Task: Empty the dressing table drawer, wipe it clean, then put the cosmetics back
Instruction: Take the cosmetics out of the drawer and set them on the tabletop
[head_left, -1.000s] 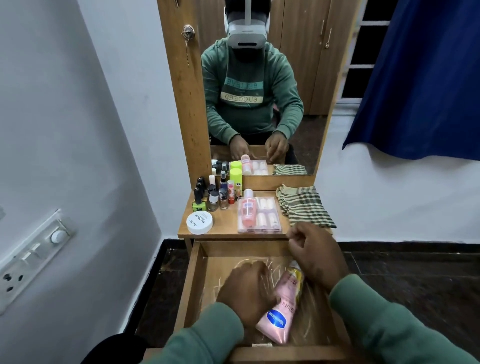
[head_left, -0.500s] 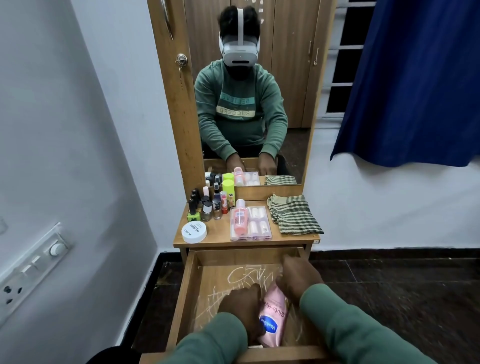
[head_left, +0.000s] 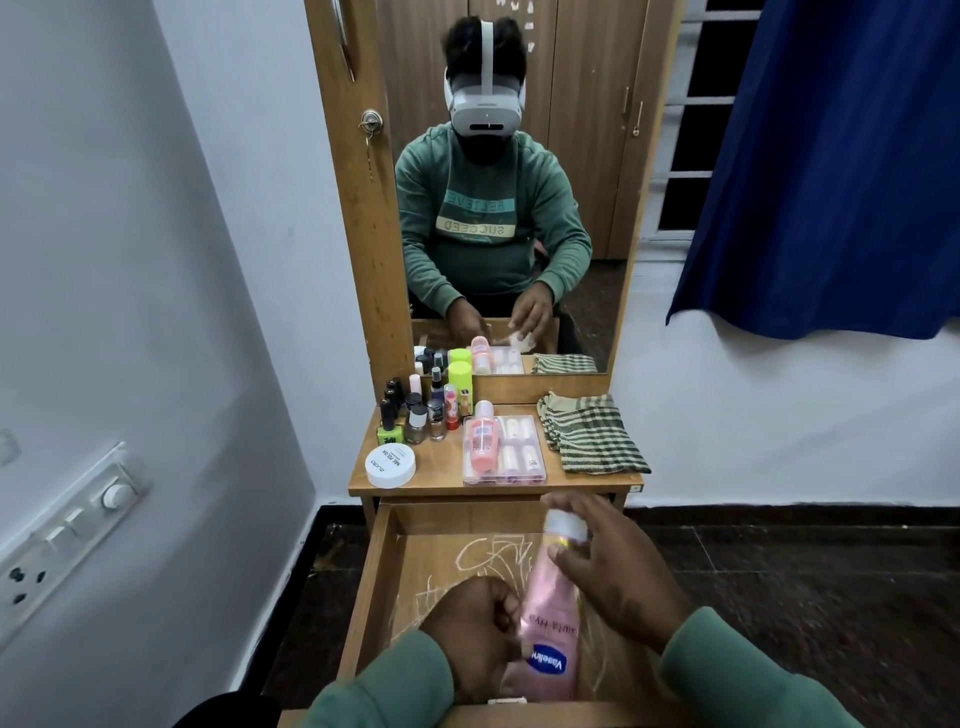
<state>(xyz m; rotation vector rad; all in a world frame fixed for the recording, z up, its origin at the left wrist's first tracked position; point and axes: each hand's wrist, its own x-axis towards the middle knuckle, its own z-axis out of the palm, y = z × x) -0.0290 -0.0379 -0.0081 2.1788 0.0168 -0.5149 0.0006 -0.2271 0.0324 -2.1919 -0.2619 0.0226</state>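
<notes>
Lower centre, over the drawer (head_left: 387, 582), the right hand (head_left: 618, 577) clasps a pink Vaseline bottle (head_left: 550, 623) near its cap. The left hand (head_left: 475, 636) curls beside it, grip unclear. A loose hold could drop it.

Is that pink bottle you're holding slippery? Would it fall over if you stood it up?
The bottle looks like smooth, shiny plastic, so probably a bit slippery; the right hand grips it near the white cap. It is tall and slim, so it would likely tip easily. Plastic probably won't shatter.
</notes>
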